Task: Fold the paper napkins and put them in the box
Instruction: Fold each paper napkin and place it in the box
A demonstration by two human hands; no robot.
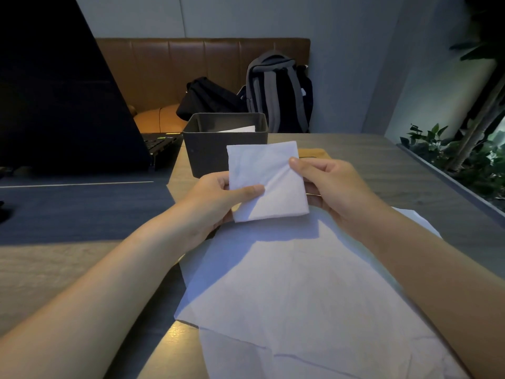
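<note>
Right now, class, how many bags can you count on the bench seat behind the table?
2. A black bag lies slumped on the left; a black-and-grey backpack stands upright beside it on the right. The box may hide others.

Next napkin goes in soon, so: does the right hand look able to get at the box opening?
Probably yes. The box stands open-topped just beyond the right hand, nothing between, though it and the left hand pinch the folded napkin.

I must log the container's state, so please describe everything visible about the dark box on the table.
The dark grey box is rectangular, open-topped and matte, perhaps plastic. It stands upright on the wooden table, behind the folded napkin held in front of it. A white napkin edge shows inside. Neither hand touches it.
</note>
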